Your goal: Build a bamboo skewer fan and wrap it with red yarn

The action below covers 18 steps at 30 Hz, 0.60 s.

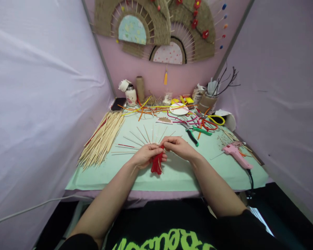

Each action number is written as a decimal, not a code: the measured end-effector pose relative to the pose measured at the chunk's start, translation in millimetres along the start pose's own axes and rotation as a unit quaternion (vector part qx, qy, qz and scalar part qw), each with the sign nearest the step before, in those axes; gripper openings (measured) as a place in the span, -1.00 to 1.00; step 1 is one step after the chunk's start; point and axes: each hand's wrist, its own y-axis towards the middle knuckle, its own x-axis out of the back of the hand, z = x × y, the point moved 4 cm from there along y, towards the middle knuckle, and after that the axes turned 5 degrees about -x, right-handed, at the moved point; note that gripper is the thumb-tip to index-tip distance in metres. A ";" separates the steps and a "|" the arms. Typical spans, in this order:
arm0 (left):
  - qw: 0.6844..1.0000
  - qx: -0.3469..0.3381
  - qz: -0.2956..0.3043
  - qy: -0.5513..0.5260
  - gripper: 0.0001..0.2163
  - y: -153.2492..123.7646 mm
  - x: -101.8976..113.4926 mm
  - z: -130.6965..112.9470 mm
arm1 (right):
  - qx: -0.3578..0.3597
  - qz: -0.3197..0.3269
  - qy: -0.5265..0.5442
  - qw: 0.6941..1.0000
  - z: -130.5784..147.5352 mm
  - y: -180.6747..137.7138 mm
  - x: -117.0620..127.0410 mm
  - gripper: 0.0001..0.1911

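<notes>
A small bundle of red yarn [156,166] hangs from between my hands, over the near middle of the green tabletop. My left hand [149,154] is closed around its upper part, thumb on top. My right hand [176,145] pinches the top of the same red bundle with thumb and forefinger. Just beyond my hands, thin wooden sticks [133,139] fan out over the table; one stick on the left has red on it. The inner ends of the fan are partly hidden behind my hands.
A pile of wooden skewers [101,140] lies at the left. Green-handled pliers [193,135] and red-handled scissors [207,125] are right of centre. A pink glue gun [237,155] rests at the right edge. Behind stand a bottle [130,95], a cardboard tube [140,88] and coloured pipe cleaners [143,110].
</notes>
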 end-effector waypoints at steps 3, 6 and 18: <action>1.000 -0.001 0.002 -0.001 -0.64 -1.3 -0.8 -1.7 | 0.004 0.030 0.005 1.000 3.3 -1.3 -0.4 -0.72; 1.000 0.003 0.010 0.007 -0.60 -2.3 -2.0 -2.3 | 0.025 0.038 0.013 0.999 3.5 -0.1 -1.8 -0.75; 0.998 0.003 0.007 0.056 -0.56 0.2 -13.2 -21.8 | 0.106 -0.076 -0.088 0.988 9.1 2.2 7.2 -0.73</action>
